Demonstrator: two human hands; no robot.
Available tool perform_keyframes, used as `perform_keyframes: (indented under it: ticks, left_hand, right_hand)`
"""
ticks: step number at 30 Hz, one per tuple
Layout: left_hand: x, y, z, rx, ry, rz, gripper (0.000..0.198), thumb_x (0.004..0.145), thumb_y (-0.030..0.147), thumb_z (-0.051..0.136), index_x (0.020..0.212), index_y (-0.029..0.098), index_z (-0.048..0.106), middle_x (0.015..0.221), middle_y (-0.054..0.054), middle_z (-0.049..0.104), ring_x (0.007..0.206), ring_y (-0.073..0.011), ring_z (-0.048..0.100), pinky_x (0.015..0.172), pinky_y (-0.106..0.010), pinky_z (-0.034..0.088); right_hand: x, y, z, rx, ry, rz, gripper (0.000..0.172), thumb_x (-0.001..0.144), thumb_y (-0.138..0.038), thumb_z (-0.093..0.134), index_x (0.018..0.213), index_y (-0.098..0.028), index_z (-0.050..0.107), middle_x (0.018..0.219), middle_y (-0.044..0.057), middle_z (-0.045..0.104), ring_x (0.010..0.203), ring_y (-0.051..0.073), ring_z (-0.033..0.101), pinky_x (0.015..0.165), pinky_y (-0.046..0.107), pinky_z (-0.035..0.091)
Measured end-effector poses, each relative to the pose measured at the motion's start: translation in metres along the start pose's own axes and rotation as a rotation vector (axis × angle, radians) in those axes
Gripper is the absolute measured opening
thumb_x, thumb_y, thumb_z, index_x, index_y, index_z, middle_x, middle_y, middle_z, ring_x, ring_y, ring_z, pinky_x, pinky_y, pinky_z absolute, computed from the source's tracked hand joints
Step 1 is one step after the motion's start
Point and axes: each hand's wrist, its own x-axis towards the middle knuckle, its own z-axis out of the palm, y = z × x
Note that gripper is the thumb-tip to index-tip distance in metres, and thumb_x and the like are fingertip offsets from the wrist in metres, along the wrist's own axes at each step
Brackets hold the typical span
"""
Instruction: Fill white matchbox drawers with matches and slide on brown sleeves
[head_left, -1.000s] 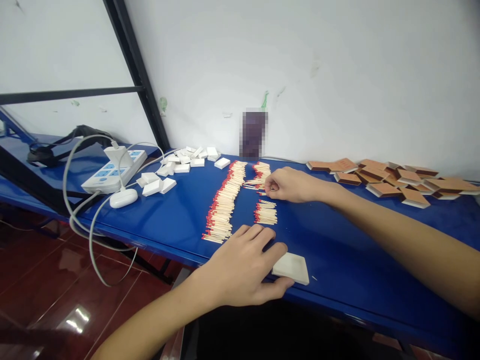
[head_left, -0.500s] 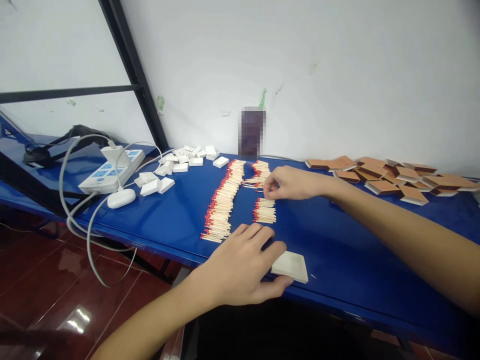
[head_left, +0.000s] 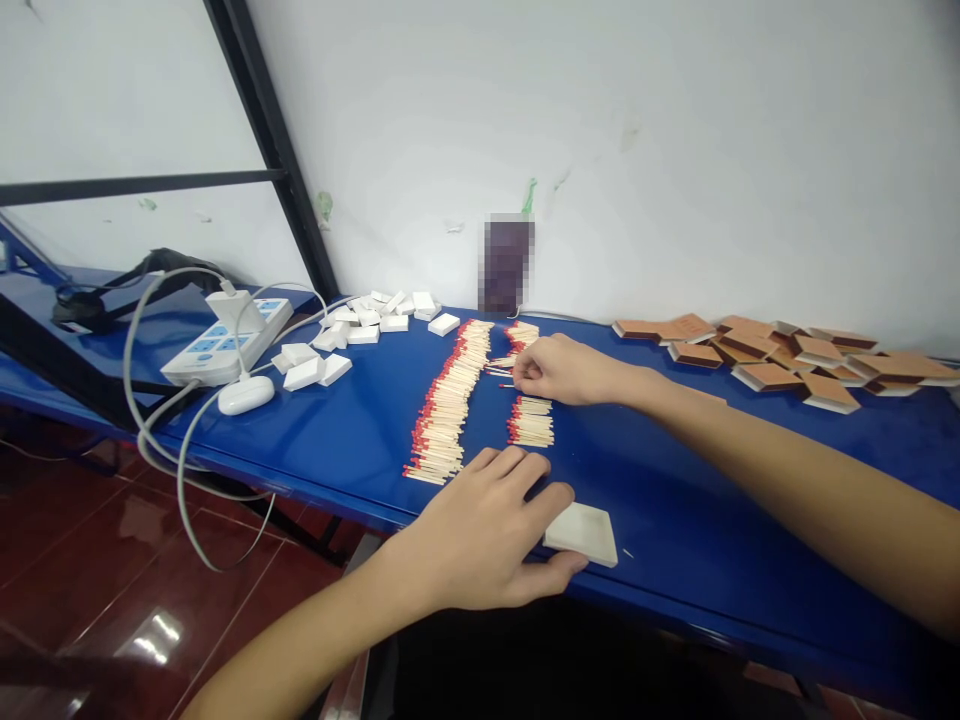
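— Where are the edges, and how much room is there?

— The blue bench (head_left: 352, 440) runs from the left of the frame to the lower right. Its near edge passes just under the left hand (head_left: 487, 540), with red floor tiles (head_left: 112, 540) below. A white wall (head_left: 675, 150) closes off the far side. The barest stretch of bench is right of centre, between the right forearm and the near edge. On the left, a power strip (head_left: 225, 340), its grey cables (head_left: 161, 420) and a black frame post (head_left: 270, 150) crowd the space.

— What are the hands doing?

— The left hand lies flat, fingers spread and loose. Its thumb and forefinger touch the left corner of a white matchbox tray (head_left: 585, 533), which sits close to the near edge. The right hand (head_left: 566, 370) is at mid-frame, its fingers curled together and pinched on loose matches (head_left: 504, 372). How many, I cannot tell.

— And the matches themselves?

— Pale sticks with red heads. A long row of matches (head_left: 448, 405) runs diagonally left of the right hand, heads to the left. A small bundle of matches (head_left: 532, 424) lies just below that hand, apart from the row.

— Anything else?

— White trays (head_left: 371, 318) are scattered at upper left of the bench. Brown matchbox sleeves (head_left: 787, 362) are heaped by the wall at the right, well apart from both hands.
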Motion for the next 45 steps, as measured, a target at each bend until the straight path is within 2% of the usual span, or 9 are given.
perform_keyframes:
  ticks: [5, 8, 23, 29, 34, 37, 41, 43, 45]
  left_hand:
    - [0.000, 0.000, 0.000, 0.006, 0.008, 0.007, 0.037, 0.096, 0.050, 0.050, 0.108, 0.016, 0.060, 0.099, -0.008, 0.057, 0.094, -0.0251, 0.056, 0.080, -0.038, 0.046]
    - [0.000, 0.000, 0.000, 0.009, 0.009, 0.006, 0.037, 0.096, 0.050, 0.050, 0.108, 0.016, 0.060, 0.099, -0.008, 0.057, 0.095, -0.0253, 0.056, 0.080, -0.038, 0.045]
    - [0.000, 0.000, 0.002, 0.017, 0.026, 0.009, 0.036, 0.096, 0.050, 0.051, 0.106, 0.017, 0.060, 0.098, -0.008, 0.057, 0.093, -0.0247, 0.056, 0.079, -0.038, 0.045]
    - [0.000, 0.000, 0.002, 0.014, 0.021, 0.003, 0.036, 0.096, 0.050, 0.051, 0.106, 0.017, 0.060, 0.099, -0.007, 0.057, 0.093, -0.0245, 0.056, 0.080, -0.038, 0.044]
    - [0.000, 0.000, 0.001, 0.006, 0.012, 0.006, 0.037, 0.096, 0.050, 0.051, 0.108, 0.017, 0.060, 0.102, -0.008, 0.057, 0.095, -0.0253, 0.055, 0.081, -0.039, 0.045]
    - [0.000, 0.000, 0.001, 0.001, 0.009, 0.000, 0.036, 0.096, 0.049, 0.051, 0.109, 0.017, 0.060, 0.102, -0.008, 0.057, 0.096, -0.0253, 0.055, 0.082, -0.038, 0.045]
    - [0.000, 0.000, 0.002, 0.006, 0.020, 0.001, 0.037, 0.096, 0.050, 0.050, 0.109, 0.017, 0.060, 0.100, -0.008, 0.057, 0.095, -0.0257, 0.055, 0.080, -0.038, 0.045]
    - [-0.001, 0.000, 0.002, 0.006, 0.017, -0.003, 0.036, 0.096, 0.050, 0.050, 0.108, 0.017, 0.060, 0.100, -0.008, 0.057, 0.095, -0.0255, 0.055, 0.081, -0.038, 0.045]
    - [-0.001, 0.000, 0.002, 0.003, 0.012, -0.009, 0.035, 0.096, 0.049, 0.051, 0.107, 0.017, 0.059, 0.099, -0.007, 0.057, 0.094, -0.0250, 0.056, 0.083, -0.039, 0.046]
  right_hand:
    - [0.013, -0.004, 0.007, -0.063, 0.115, 0.014, 0.017, 0.080, -0.019, 0.057, 0.089, -0.018, 0.072, 0.080, 0.004, 0.070, 0.073, 0.017, 0.059, 0.067, 0.027, 0.036]
    - [0.018, -0.005, 0.007, -0.087, 0.104, -0.017, 0.023, 0.081, -0.018, 0.058, 0.098, -0.016, 0.073, 0.086, 0.006, 0.072, 0.078, 0.018, 0.061, 0.071, 0.027, 0.038]
    - [0.022, -0.006, 0.002, -0.017, -0.001, -0.011, 0.015, 0.074, -0.012, 0.055, 0.071, -0.016, 0.069, 0.073, 0.004, 0.070, 0.067, 0.015, 0.060, 0.065, 0.027, 0.041]
    - [0.001, -0.002, -0.006, 0.016, -0.059, 0.057, 0.012, 0.073, -0.015, 0.056, 0.070, -0.017, 0.068, 0.067, 0.001, 0.067, 0.062, 0.014, 0.058, 0.060, 0.026, 0.039]
    - [-0.016, 0.007, -0.010, 0.172, -0.110, 0.177, 0.014, 0.073, -0.022, 0.058, 0.072, -0.018, 0.071, 0.057, -0.001, 0.065, 0.059, 0.015, 0.059, 0.057, 0.025, 0.041]
    - [-0.020, 0.010, -0.011, 0.247, -0.132, 0.172, 0.017, 0.075, -0.025, 0.057, 0.075, -0.017, 0.072, 0.059, 0.000, 0.067, 0.060, 0.015, 0.060, 0.057, 0.025, 0.042]
    - [-0.028, 0.008, -0.008, 0.231, -0.095, 0.071, 0.023, 0.083, -0.033, 0.056, 0.081, -0.017, 0.073, 0.067, 0.002, 0.068, 0.064, 0.016, 0.060, 0.062, 0.027, 0.044]
    - [-0.035, 0.006, -0.002, 0.163, 0.029, 0.024, 0.031, 0.087, -0.040, 0.055, 0.096, -0.017, 0.073, 0.081, 0.006, 0.071, 0.073, 0.019, 0.062, 0.069, 0.031, 0.047]
    - [-0.043, 0.004, 0.006, 0.156, 0.138, -0.062, 0.044, 0.089, -0.046, 0.056, 0.121, -0.017, 0.066, 0.109, 0.012, 0.069, 0.096, 0.025, 0.063, 0.083, 0.037, 0.050]
